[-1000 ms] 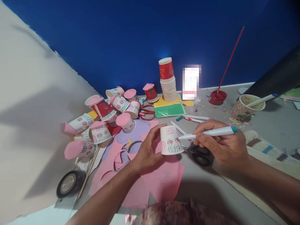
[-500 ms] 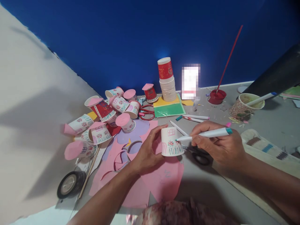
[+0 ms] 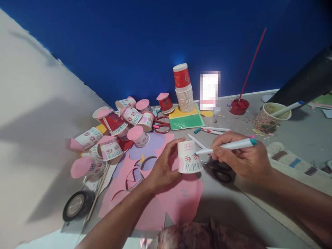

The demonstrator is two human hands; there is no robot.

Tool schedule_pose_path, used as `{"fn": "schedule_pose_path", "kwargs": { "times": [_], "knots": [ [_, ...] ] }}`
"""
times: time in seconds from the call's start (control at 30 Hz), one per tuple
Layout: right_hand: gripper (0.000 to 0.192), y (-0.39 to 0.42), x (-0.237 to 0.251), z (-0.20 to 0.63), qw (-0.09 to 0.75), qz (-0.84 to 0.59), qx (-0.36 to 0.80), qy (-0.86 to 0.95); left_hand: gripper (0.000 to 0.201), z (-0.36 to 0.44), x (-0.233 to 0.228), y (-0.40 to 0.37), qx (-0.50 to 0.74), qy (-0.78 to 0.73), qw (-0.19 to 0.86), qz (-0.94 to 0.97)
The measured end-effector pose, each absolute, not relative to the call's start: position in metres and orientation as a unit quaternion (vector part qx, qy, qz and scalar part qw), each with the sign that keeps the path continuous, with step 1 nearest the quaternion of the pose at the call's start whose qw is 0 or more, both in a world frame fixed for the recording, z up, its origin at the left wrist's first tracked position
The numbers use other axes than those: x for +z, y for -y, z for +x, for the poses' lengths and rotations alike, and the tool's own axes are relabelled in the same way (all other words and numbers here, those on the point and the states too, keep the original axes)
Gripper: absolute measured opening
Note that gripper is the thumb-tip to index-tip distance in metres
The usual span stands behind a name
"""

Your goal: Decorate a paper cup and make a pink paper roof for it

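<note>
An upside-down white paper cup (image 3: pixel 188 157) with a pink window, red flowers and green grass strokes stands on pink paper (image 3: pixel 178 200). My left hand (image 3: pixel 163 166) grips its left side. My right hand (image 3: pixel 242 157) holds a white marker with a teal cap (image 3: pixel 228 146), its tip touching the cup's right side. Black scissors (image 3: pixel 220 172) lie under my right hand.
A heap of decorated cups with pink lids (image 3: pixel 116 133) lies left. A stack of paper cups (image 3: pixel 183 90), red scissors (image 3: pixel 162 125), green and yellow sheets (image 3: pixel 186 120), loose markers (image 3: pixel 214 130), a red paint dish with a stick (image 3: pixel 239 106), a cup holding a marker (image 3: pixel 269 117) and a small wheel (image 3: pixel 76 204) surround the work spot.
The marker tip has shifted slightly on the cup's right side, and more green strokes show along its lower edge. Both hands stay in nearly the same place.
</note>
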State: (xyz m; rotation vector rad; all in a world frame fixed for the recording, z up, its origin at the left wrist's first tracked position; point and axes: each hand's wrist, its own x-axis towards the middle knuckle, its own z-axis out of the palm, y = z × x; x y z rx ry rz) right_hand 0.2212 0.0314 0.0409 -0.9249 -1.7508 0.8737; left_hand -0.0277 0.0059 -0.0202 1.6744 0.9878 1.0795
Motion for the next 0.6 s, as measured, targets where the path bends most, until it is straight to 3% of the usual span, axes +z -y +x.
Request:
{"fn": "schedule_pose_path", "kwargs": {
  "times": [0.6],
  "knots": [
    [0.013, -0.0283, 0.0407, 0.2204, 0.470, -0.398, 0.371, 0.696, 0.080, -0.0293, -0.0207, -0.0082, 0.450, -0.385, 0.459, 0.663]
  ]
}}
